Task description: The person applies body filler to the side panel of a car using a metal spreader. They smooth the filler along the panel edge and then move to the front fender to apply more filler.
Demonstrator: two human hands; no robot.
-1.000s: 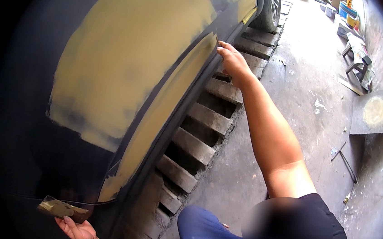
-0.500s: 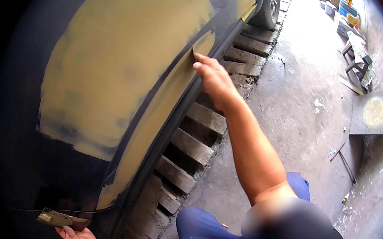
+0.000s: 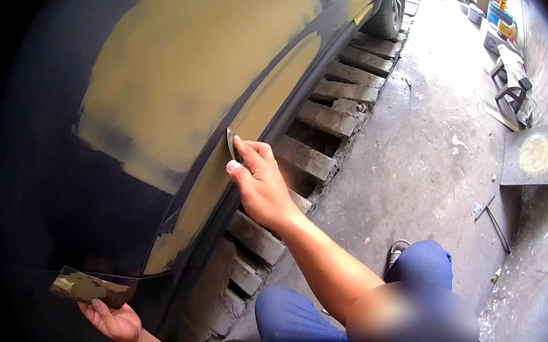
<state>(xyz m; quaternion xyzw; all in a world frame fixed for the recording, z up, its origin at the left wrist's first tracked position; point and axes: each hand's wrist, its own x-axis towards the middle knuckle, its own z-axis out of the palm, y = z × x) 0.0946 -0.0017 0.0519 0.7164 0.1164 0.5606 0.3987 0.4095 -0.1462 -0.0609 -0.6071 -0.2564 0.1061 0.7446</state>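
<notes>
Head view: looked downward from head height
Car side (image 3: 165, 77): stood close, leftward
Floor (image 3: 384, 174): receded along its left edge

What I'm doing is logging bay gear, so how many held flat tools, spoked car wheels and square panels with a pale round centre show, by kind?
Flat rectangular plate smeared with tan putty, held: 1
Thin curved dark spreader blade, held: 1
Black-tyred spoked car wheel: 1
Dark grey square panel with a pale round centre: 1
Total: 4
</notes>
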